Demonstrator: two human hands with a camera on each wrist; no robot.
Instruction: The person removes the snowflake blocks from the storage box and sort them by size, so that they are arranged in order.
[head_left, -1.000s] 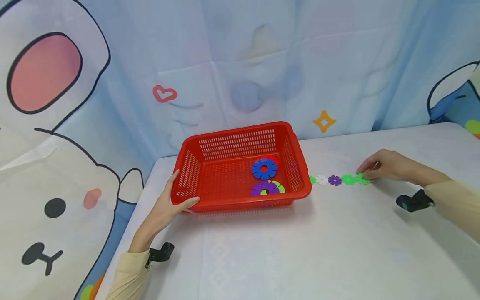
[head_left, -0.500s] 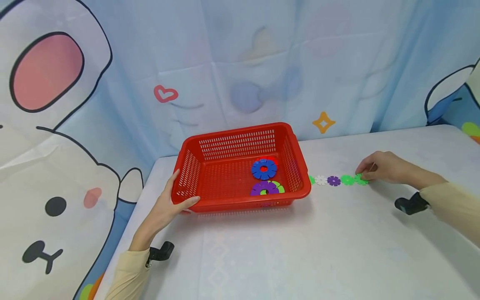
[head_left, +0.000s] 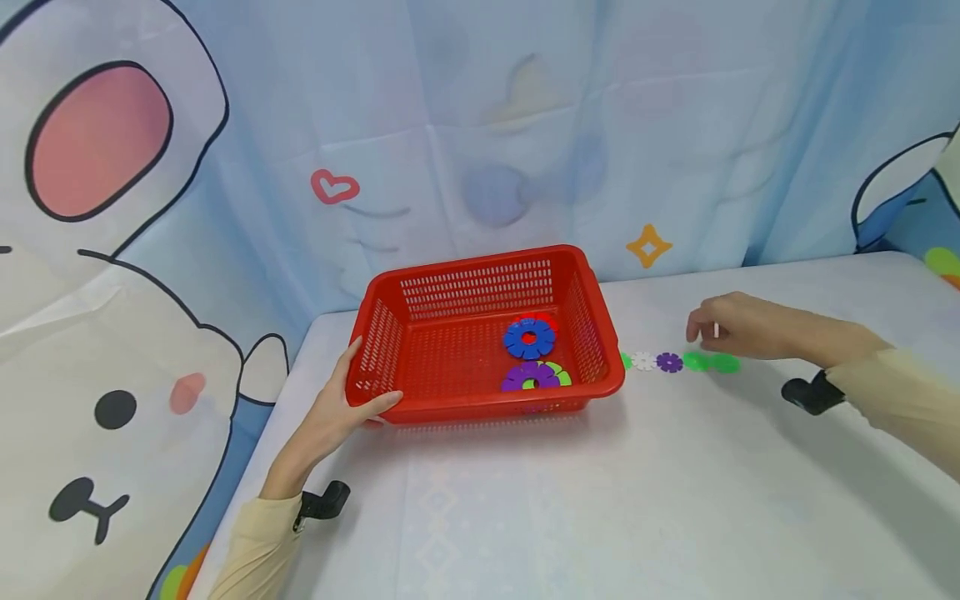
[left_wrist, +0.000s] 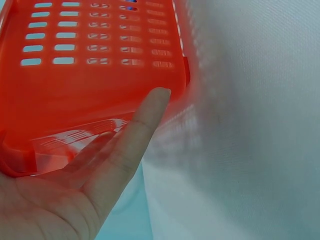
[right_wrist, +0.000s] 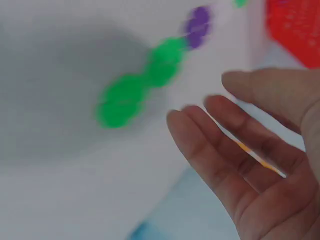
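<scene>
My left hand (head_left: 322,421) holds the left end of a red plastic basket (head_left: 450,410), its thumb (left_wrist: 137,125) lying over the near corner and the other fingers around the outer side. Inside the basket's right half are blue (head_left: 513,340) and purple (head_left: 517,379) flower-shaped discs, partly covering red and yellow-green ones. To the right, my right hand (head_left: 765,329) hovers just above a row of small notched discs with nothing in its fingers. Two green discs (head_left: 725,363) end that row, after a purple disc (head_left: 670,362) and a white disc (head_left: 643,361); another green one is partly hidden by the basket.
A white cloth (head_left: 525,508) covers the table. Behind its far edge hangs a blue printed curtain (head_left: 465,100), with a large cartoon animal (head_left: 180,333) at the left. Each wrist wears a small black camera (head_left: 326,500).
My right hand has let go of the green disc at the row's end, then lifted and moved slightly left. My left hand and the basket stay as they were.
</scene>
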